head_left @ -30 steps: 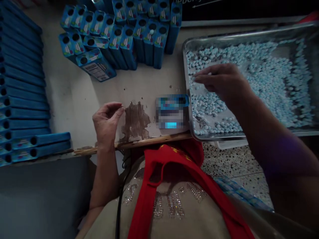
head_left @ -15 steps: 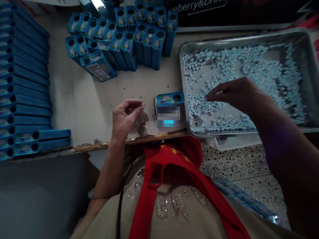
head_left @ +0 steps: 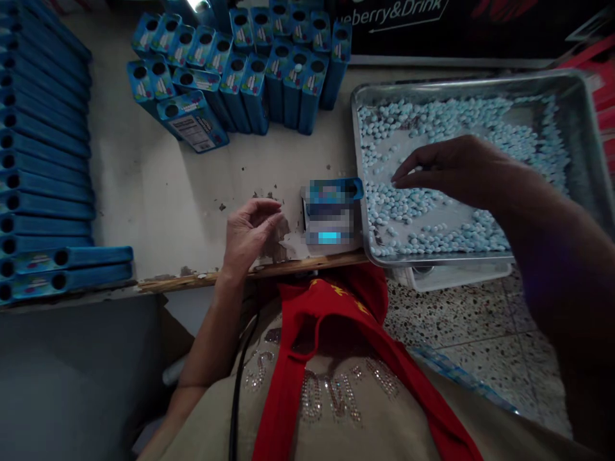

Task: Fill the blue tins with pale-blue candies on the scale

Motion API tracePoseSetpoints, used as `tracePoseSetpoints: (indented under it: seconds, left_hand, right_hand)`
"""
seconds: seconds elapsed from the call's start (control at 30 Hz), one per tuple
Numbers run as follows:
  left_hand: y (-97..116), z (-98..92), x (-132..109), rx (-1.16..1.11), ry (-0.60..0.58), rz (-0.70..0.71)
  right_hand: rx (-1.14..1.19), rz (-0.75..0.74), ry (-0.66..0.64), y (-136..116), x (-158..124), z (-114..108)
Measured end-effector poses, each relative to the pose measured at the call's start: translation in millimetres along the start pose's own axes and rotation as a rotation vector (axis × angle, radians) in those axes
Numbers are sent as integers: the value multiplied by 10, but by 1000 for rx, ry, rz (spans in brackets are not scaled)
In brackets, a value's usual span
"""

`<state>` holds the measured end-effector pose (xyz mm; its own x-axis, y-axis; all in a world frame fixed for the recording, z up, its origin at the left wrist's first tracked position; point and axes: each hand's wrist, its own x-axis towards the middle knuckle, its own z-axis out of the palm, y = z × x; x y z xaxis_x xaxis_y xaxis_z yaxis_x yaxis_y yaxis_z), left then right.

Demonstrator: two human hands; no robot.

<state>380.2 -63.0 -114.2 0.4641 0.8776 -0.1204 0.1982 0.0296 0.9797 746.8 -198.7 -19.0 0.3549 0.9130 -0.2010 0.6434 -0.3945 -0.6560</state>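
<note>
Right hand (head_left: 461, 166): positioned over the left half of the metal tray (head_left: 442, 260), thumb and fingertips at a narrow gap; whether a piece is held cannot be told. Left hand (head_left: 252, 234): positioned left of the tray, fingers curled toward the thumb, gap narrow; contents cannot be told.

The tray is rectangular with rounded corners and a shiny rim. Smooth, oval, pale blue pieces (head_left: 403, 198) cover much of its floor. Just left of the tray, a blue box (head_left: 336, 187) rests at a device with a lit cyan panel (head_left: 328, 237); both are blurred, markings illegible.

Beyond the tray, a black board (head_left: 480, 32) reads "ueberry&Drink" above an arrow. Up-left of the tray, slim blue boxes (head_left: 254, 77) with dark round openings stand grouped; a tilted box (head_left: 195, 125) shows a white label, too small to read. Far left of the tray, similar boxes lie in a row (head_left: 48, 186).
</note>
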Motion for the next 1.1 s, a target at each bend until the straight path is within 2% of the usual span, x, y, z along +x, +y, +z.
tracePoseSetpoints:
  seconds: [0.1,0.23,0.37,0.57,0.63,0.7,0.8,0.93,1.0,1.1]
  left_hand:
    - [-21,10,9,-13,-11,-26]
    - [-41,22,9,-55,-18,-28]
    - [-75,5,13,-67,-18,-5]
    - [-118,-4,63,-38,-42,28]
    - [-49,73,107,30,-59,134]
    - [85,216,161,142,-100,315]
    - [344,504,245,371,-225,538]
    - [606,773,333,656,-395,580]
    - [680,789,355,738,-418,584]
    - [745,725,368,828,-419,589]
  right_hand:
    - [-63,11,-121,-178,15,-68]
    - [40,-63,-182,-395,-1,-81]
    - [136,-122,-194,-556,-32,3]
    - [19,-191,-155,-720,-9,186]
    - [0,-202,-157,-742,4,240]
    - [36,-202,-151,-735,7,274]
    - [243,-104,-105,-641,28,282]
    - [636,77,29,-450,233,306]
    - [717,89,40,-424,434,366]
    - [736,19,-36,-539,822,512]
